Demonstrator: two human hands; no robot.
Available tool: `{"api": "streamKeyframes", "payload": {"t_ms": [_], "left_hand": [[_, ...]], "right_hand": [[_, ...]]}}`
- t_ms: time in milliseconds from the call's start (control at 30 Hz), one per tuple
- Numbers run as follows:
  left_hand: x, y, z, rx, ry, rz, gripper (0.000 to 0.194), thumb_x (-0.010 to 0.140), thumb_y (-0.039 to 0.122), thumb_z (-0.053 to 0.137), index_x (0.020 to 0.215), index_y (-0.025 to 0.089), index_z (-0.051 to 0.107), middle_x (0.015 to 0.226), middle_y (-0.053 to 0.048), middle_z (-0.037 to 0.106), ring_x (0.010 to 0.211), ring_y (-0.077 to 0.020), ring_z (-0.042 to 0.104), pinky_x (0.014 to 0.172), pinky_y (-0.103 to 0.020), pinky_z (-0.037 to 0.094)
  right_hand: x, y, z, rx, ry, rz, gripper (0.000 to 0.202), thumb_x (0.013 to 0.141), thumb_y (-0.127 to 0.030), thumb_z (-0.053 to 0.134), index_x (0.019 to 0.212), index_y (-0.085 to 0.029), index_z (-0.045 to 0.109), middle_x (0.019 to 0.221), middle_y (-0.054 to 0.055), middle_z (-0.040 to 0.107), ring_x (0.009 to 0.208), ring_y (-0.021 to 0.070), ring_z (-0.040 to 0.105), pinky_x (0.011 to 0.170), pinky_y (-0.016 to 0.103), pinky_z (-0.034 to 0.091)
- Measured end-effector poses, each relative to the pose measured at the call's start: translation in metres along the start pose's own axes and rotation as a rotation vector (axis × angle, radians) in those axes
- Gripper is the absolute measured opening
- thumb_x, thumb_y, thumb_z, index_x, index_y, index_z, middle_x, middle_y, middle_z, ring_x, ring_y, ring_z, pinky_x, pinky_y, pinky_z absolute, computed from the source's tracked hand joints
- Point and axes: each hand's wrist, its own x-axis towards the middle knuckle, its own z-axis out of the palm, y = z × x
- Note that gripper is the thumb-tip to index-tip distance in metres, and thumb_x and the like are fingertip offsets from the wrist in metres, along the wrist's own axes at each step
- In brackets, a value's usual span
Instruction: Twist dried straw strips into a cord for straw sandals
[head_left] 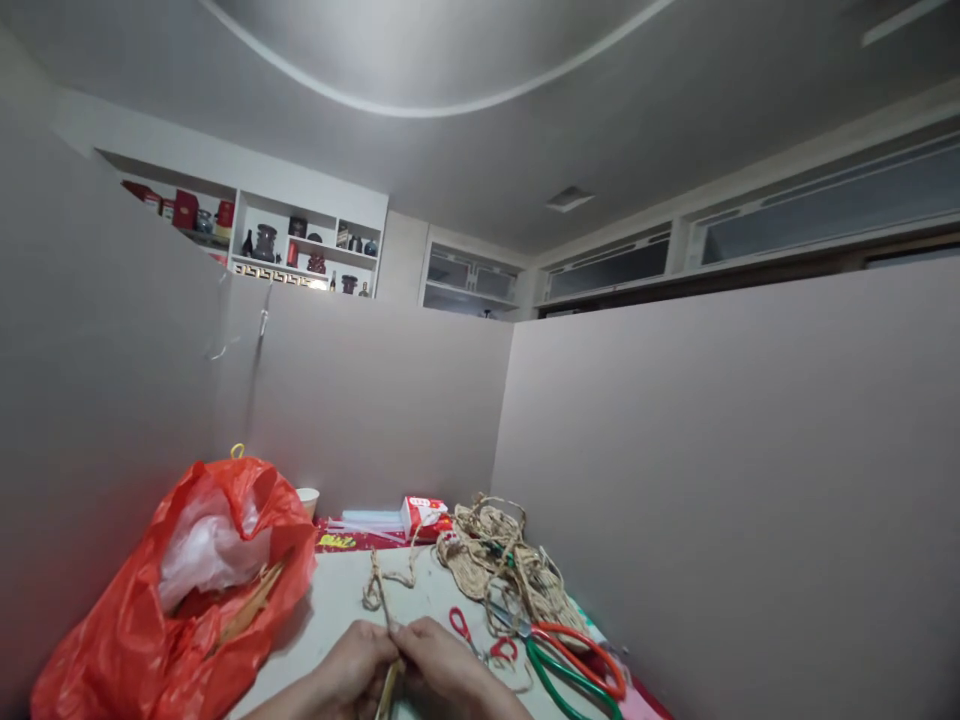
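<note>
Side by side at the bottom of the head view, my left hand (354, 662) and my right hand (441, 660) both pinch a thin natural-fibre cord (384, 592). Its finished-looking length runs away from my fingertips and ends in loose loops on the white tabletop. Below my fingers a flat tan strip (388, 692) of dried fibre hangs toward me. My lower fingers are partly hidden. Right of my hands lie small red-handled scissors (460, 625) and large shears (574, 640) with one orange and one green handle. A heap of similar cord (517, 560) lies behind them.
An open red plastic bag (180, 640) holding clear plastic and dry strips stands at the left. Farther back are a white cup (308, 499) and a red-and-white box (424, 516). Grey partitions (390, 400) enclose the table on the left, back and right.
</note>
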Motion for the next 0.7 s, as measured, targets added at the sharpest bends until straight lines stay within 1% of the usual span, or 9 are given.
{"api": "streamKeyframes", "payload": {"t_ms": [133,200,233,267,300,367,533,600,700], "left_hand": [[-0.003,-0.002,-0.003,0.040,0.018,0.058,0.037,0.064,0.049,0.060,0.053,0.018,0.045,0.036,0.010,0.024,0.034,-0.0048,0.013,0.039,-0.025,0.006],[-0.005,-0.002,-0.006,0.050,0.024,0.067,0.041,0.063,0.051,0.062,0.055,0.019,0.039,0.040,0.011,0.021,0.037,-0.0043,0.014,0.041,-0.024,0.009],[-0.005,-0.001,-0.008,0.062,0.019,0.057,0.042,0.063,0.052,0.063,0.057,0.019,0.038,0.042,0.011,0.022,0.038,-0.0042,0.015,0.041,-0.024,0.009],[-0.005,0.001,-0.011,0.077,0.010,0.041,0.043,0.064,0.053,0.063,0.058,0.019,0.037,0.043,0.011,0.022,0.039,-0.0041,0.015,0.042,-0.023,0.010],[-0.005,0.002,-0.013,0.095,0.003,0.026,0.041,0.065,0.052,0.062,0.061,0.019,0.038,0.045,0.011,0.023,0.040,-0.0041,0.016,0.042,-0.023,0.011],[-0.005,0.005,-0.016,0.147,-0.017,-0.014,0.038,0.067,0.051,0.060,0.065,0.019,0.041,0.046,0.011,0.023,0.040,-0.0043,0.016,0.043,-0.022,0.011],[-0.008,0.014,-0.023,0.370,-0.050,-0.072,0.032,0.070,0.049,0.055,0.071,0.017,0.048,0.051,0.010,0.027,0.042,-0.0051,0.020,0.044,-0.021,0.017],[-0.009,0.018,-0.025,0.502,-0.030,-0.050,0.031,0.073,0.046,0.052,0.071,0.015,0.052,0.051,0.009,0.030,0.044,-0.0060,0.024,0.046,-0.022,0.020],[-0.011,0.023,-0.023,0.726,0.049,0.017,0.025,0.075,0.036,0.049,0.065,0.014,0.054,0.052,0.006,0.038,0.050,-0.0082,0.032,0.051,-0.022,0.025]], "right_hand": [[-0.005,0.007,-0.014,0.171,-0.156,0.076,0.046,0.088,-0.040,0.047,0.051,-0.014,0.054,0.036,-0.006,0.037,0.032,0.0062,0.029,0.035,0.021,0.019],[-0.004,0.011,-0.015,0.289,-0.197,0.137,0.037,0.090,-0.036,0.048,0.063,-0.013,0.057,0.045,-0.006,0.044,0.035,0.0056,0.035,0.036,0.018,0.027],[-0.002,0.014,-0.015,0.347,-0.226,0.175,0.031,0.091,-0.036,0.048,0.075,-0.012,0.060,0.057,-0.004,0.053,0.042,0.0064,0.044,0.041,0.019,0.036],[-0.001,0.016,-0.013,0.400,-0.255,0.216,0.024,0.091,-0.035,0.051,0.091,-0.012,0.060,0.074,0.000,0.060,0.055,0.0087,0.054,0.050,0.023,0.046],[0.001,0.019,-0.012,0.449,-0.276,0.254,0.024,0.090,-0.034,0.052,0.101,-0.013,0.059,0.089,0.004,0.062,0.068,0.0124,0.060,0.060,0.028,0.051],[0.004,0.022,-0.008,0.530,-0.302,0.316,0.029,0.090,-0.032,0.053,0.112,-0.014,0.056,0.106,0.007,0.060,0.085,0.0177,0.061,0.072,0.036,0.053],[0.001,0.020,-0.003,0.625,-0.279,0.401,0.031,0.089,-0.030,0.054,0.117,-0.015,0.054,0.115,0.009,0.057,0.095,0.0211,0.060,0.079,0.041,0.051],[-0.003,0.016,-0.001,0.630,-0.244,0.418,0.031,0.089,-0.030,0.054,0.117,-0.015,0.054,0.116,0.009,0.057,0.096,0.0212,0.059,0.079,0.041,0.051],[-0.007,0.008,0.004,0.628,-0.184,0.431,0.031,0.089,-0.030,0.054,0.117,-0.016,0.054,0.116,0.009,0.057,0.096,0.0214,0.059,0.079,0.041,0.051]]}}
